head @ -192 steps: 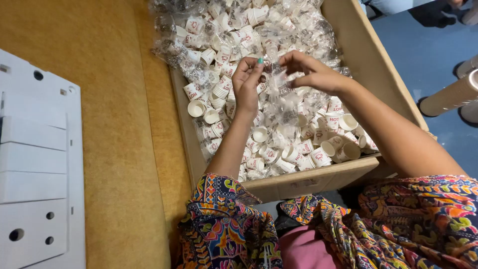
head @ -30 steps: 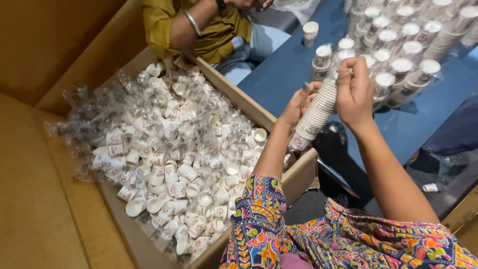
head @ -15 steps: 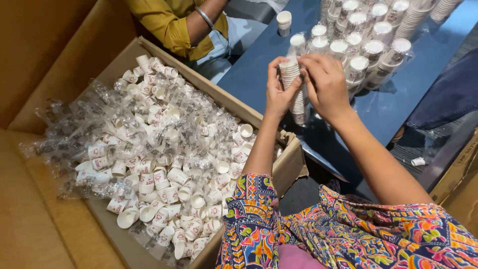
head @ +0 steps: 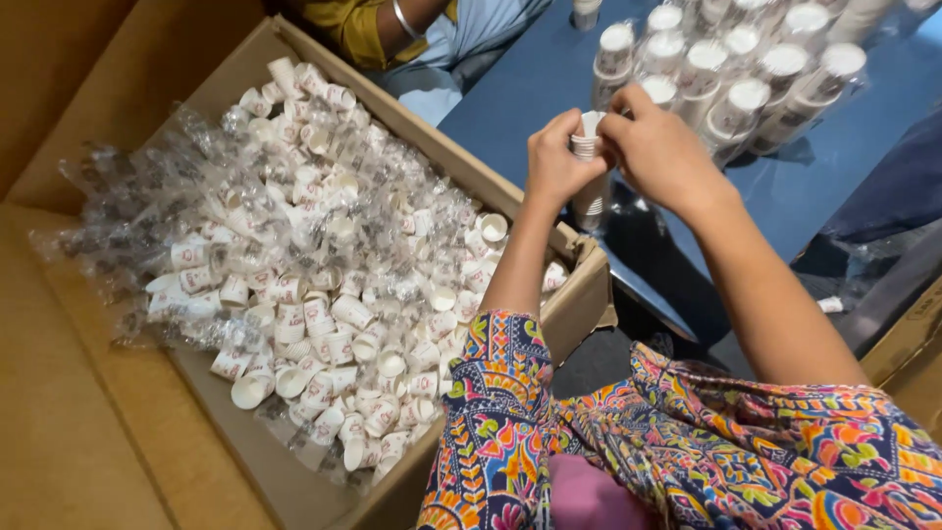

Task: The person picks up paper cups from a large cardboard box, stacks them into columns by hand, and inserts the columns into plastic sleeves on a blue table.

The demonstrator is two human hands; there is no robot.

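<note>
— Above the blue table [head: 549, 88], beyond the right edge of the cardboard box [head: 579, 294], what does the head view show?

— The left hand [head: 554, 162] and right hand [head: 662, 152] are both closed around a stack of paper cups [head: 589, 172]. It looks light and easy to crush, so holding its sides gently seems best.

— What is unclear?

— The fingers hide most of the stack; its bottom is hard to see. Another person [head: 412, 29] is cut off at the top edge.

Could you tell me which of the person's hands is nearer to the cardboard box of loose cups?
Left. The left hand grips the cup stack just past the cardboard box rim; the right hand is on the stack's far side, farther from the box.
</note>
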